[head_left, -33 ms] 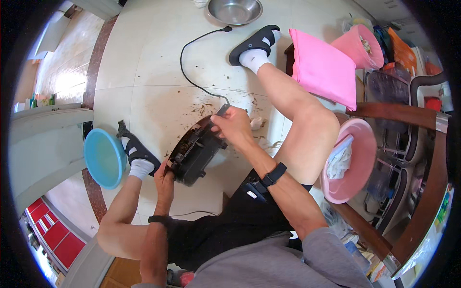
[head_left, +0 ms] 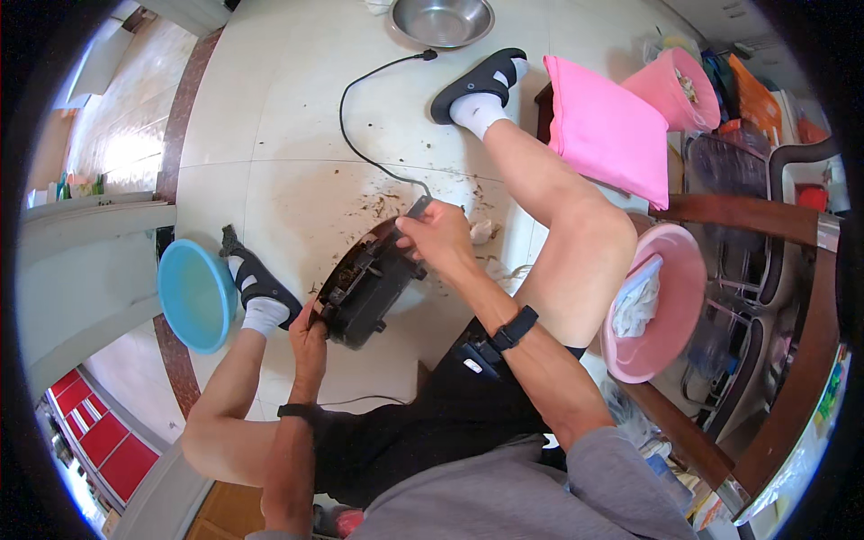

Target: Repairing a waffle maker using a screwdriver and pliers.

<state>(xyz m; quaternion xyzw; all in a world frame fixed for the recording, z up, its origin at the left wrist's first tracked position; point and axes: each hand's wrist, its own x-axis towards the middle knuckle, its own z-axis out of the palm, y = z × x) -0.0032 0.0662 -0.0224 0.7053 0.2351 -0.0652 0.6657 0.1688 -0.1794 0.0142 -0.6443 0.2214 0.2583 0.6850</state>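
Between my knees I hold a dark appliance [head_left: 367,301] tilted on its side, with a curved rim and a black, boxy housing. My left hand [head_left: 309,346] is closed on its lower left rim. At the upper right end, my right hand [head_left: 436,236] pinches the edge beside a grey block-like part [head_left: 418,207]. A black power cord [head_left: 344,121] runs from near that part across the floor to a plug [head_left: 428,55]. Brown crumbs [head_left: 382,202] are scattered on the floor beyond the appliance. The exact kind of appliance I cannot tell.
A blue basin [head_left: 195,297] stands left of my left foot. On the right are a pink basin [head_left: 688,310] with a cloth [head_left: 637,301], a pink cushion [head_left: 603,130] and a pink bin [head_left: 688,90]. A steel bowl [head_left: 441,22] sits at the far side. Crumpled tissue [head_left: 481,231] lies near my right hand.
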